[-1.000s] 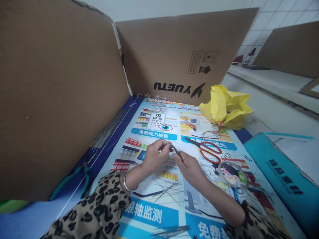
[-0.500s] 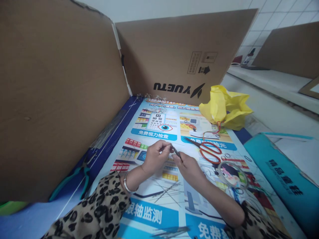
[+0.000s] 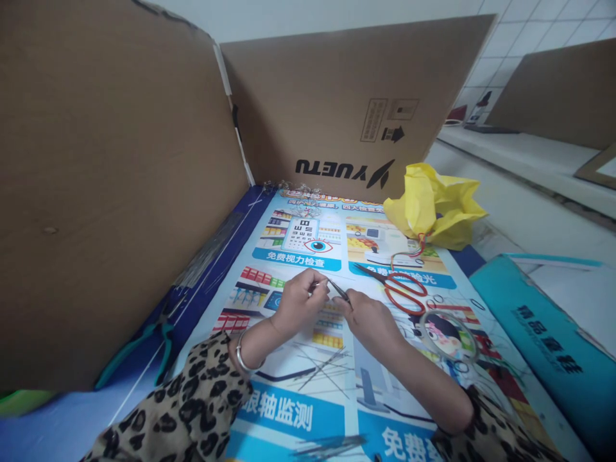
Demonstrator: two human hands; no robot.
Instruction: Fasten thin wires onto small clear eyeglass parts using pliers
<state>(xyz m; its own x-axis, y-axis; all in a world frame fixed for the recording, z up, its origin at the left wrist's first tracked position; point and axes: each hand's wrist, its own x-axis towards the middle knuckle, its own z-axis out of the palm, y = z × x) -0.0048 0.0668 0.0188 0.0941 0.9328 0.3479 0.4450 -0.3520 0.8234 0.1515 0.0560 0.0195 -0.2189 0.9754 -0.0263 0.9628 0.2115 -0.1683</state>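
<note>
Pinching together the fingers of the left hand (image 3: pixel 299 303), contents too small to tell, while grasping a slim dark tool (image 3: pixel 339 291) in the right hand (image 3: pixel 369 321), now angling flatter than before, between the worktop's (image 3: pixel 72 427) side edges, probably readjusting for finer work.

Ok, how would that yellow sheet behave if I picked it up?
The yellow sheet looks thin, so it's probably light. Its folds stand up, so it's likely crisp, not floppy. The cords at its near edge might drag along.

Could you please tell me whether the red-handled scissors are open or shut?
The scissors appear shut: their blades show as one dark taper, with no gap visible between them.
</note>
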